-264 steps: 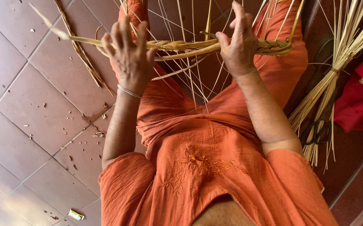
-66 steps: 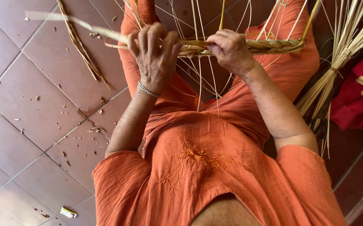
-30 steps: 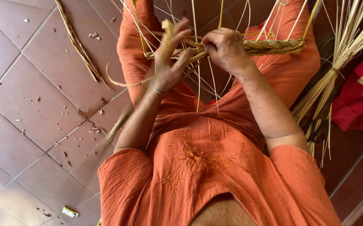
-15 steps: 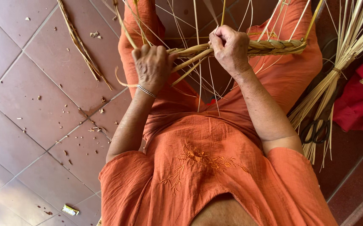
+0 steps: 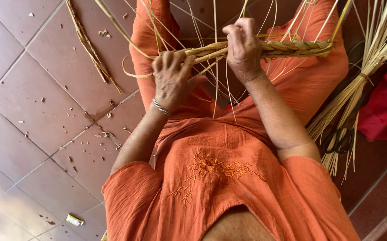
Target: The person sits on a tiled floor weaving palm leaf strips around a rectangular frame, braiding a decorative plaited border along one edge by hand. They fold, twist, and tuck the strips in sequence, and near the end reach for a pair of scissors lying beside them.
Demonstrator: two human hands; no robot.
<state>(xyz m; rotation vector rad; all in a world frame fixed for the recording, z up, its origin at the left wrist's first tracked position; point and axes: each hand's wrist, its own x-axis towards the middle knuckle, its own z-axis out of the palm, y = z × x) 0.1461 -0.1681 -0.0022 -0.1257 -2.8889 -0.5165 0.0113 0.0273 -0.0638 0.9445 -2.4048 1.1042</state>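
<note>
The left hand (image 5: pixel 172 76) grips loose pale straw strands (image 5: pixel 204 56). The right hand (image 5: pixel 243 48) closes around the plaited yellow straw braid (image 5: pixel 291 46), apparently pinching it, over the lap in orange cloth (image 5: pixel 309 85).

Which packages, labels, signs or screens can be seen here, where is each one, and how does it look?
Small wrapper: lies on the floor tiles at the lower left, apart from both hands; flat, crumpled, pale with a yellow-green tint. Too small to tell more.
No labels, signs or screens are in view.
</note>
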